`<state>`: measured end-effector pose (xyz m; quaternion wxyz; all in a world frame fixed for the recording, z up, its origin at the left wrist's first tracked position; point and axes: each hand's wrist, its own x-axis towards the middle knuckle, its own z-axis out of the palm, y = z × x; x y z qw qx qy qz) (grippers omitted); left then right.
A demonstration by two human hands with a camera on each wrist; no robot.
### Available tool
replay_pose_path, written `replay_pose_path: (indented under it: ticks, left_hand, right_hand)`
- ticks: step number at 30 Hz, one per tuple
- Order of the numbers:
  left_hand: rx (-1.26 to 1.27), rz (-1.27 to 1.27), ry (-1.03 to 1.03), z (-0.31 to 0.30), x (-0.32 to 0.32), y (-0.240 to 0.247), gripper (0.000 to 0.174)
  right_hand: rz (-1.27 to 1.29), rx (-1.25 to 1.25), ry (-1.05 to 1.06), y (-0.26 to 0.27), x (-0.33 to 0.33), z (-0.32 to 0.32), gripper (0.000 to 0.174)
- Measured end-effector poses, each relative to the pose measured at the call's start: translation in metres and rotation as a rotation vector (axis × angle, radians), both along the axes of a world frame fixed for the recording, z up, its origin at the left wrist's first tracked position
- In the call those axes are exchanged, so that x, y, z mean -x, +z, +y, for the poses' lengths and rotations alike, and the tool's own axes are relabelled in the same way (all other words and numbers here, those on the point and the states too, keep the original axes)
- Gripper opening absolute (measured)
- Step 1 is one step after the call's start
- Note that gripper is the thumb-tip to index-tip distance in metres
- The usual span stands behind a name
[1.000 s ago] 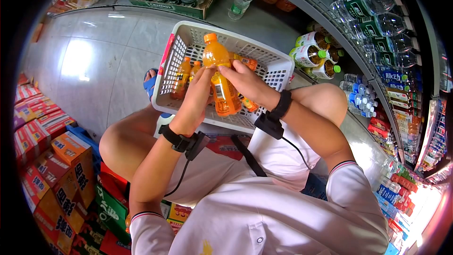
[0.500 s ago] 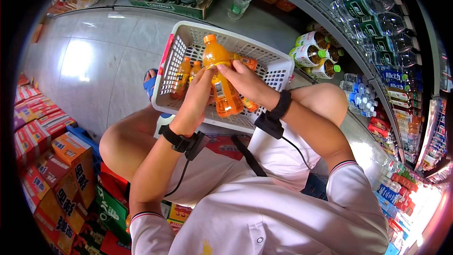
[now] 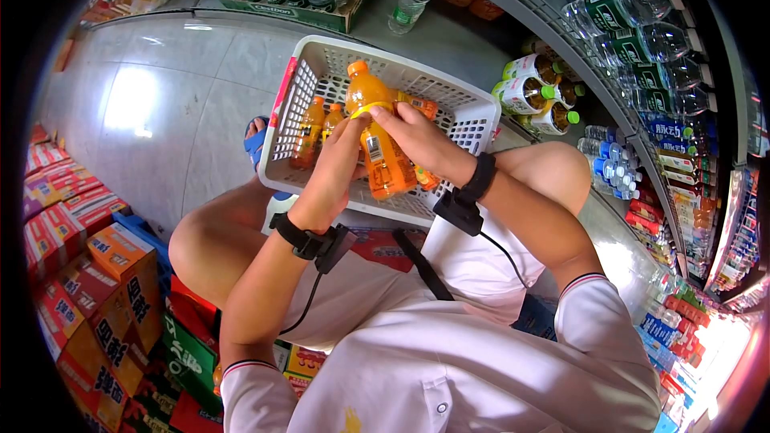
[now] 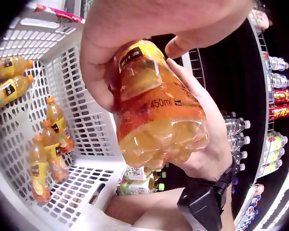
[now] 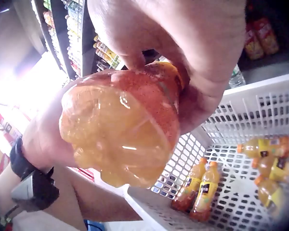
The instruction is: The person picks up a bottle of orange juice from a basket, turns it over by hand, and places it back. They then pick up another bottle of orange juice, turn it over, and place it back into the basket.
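A bottle of orange drink is held in both hands over a white perforated basket, its orange cap pointing away from the body. My left hand grips its left side; my right hand grips it from the right, the thumbs close together near the yellow band. In the left wrist view, the bottle's ridged base and a "450ml" print face the camera. Smaller bottles of orange drink lie in the basket, at its left and right sides. Part of the held bottle's label is hidden behind the fingers.
The basket stands between the crossed legs. A carton of water bottles and one lone water bottle are beyond it. Shelves with bottles rise at the right. Stacked drink cartons stand at the left on the tiled floor.
The held bottle has turned slightly about its length, its barcode shifting, and its cap has dipped a little toward the body. Both hands remain in nearly the same place.
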<state>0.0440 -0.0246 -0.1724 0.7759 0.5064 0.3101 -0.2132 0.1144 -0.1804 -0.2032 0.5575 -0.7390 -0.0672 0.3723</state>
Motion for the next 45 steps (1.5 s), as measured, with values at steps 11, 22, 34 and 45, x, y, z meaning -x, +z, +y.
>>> replay_pose_path:
  ticks: [11, 22, 34, 45]
  left_hand:
    - [0.053, -0.015, 0.062, -0.003, 0.001, 0.007, 0.047]
    - [0.069, -0.015, 0.092, -0.002, -0.001, 0.009, 0.045]
    - [0.054, -0.023, 0.081, -0.001, -0.001, 0.003, 0.045]
    - [0.043, -0.009, 0.057, -0.003, -0.001, 0.014, 0.045]
  right_hand:
    - [-0.015, -0.019, -0.003, -0.001, 0.001, 0.002, 0.064]
    - [0.0, -0.009, 0.013, -0.006, 0.001, 0.001, 0.057]
    - [-0.021, 0.012, 0.026, 0.005, 0.002, 0.001, 0.059]
    - [-0.023, 0.006, 0.01, 0.004, 0.0, 0.001, 0.066]
